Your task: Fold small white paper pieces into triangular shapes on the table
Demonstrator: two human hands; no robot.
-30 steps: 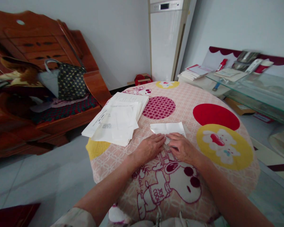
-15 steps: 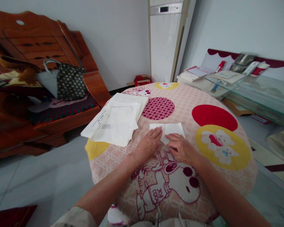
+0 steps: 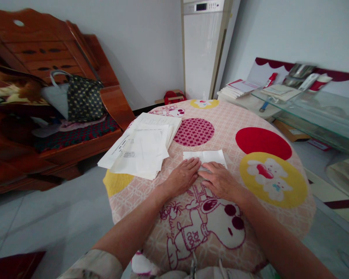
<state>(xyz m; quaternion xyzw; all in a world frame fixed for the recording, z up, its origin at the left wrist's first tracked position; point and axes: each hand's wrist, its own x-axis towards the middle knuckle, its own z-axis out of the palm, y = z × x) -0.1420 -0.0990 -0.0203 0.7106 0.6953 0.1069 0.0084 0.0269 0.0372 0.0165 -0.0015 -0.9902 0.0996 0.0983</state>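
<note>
A small folded white sheet of paper [image 3: 209, 155] lies on the patterned tablecloth [image 3: 225, 122] in front of me. My left hand [image 3: 184, 176] rests flat on its near left part, fingers stretched out and close together. Beside it, my right hand [image 3: 221, 181] lies over the near right part with fingers apart. The two hands nearly meet at the fingertips. Both cover the near portion of the sheet, so its lower edge is hidden. Left of my hands is a loose stack of printed papers [image 3: 142, 149].
A wooden bench [image 3: 116, 102] with a dark patterned bag [image 3: 85, 97] stands at the left. Behind the table is a tall white air conditioner [image 3: 200, 54]. At the right, a glass shelf [image 3: 317, 106] holds papers, metal bowls [image 3: 301, 70] and a red cup [image 3: 320, 83].
My right hand has shifted slightly left toward my left hand, and its fingers have flattened and spread from a curled pose. My left hand stays almost in place on the paper.
</note>
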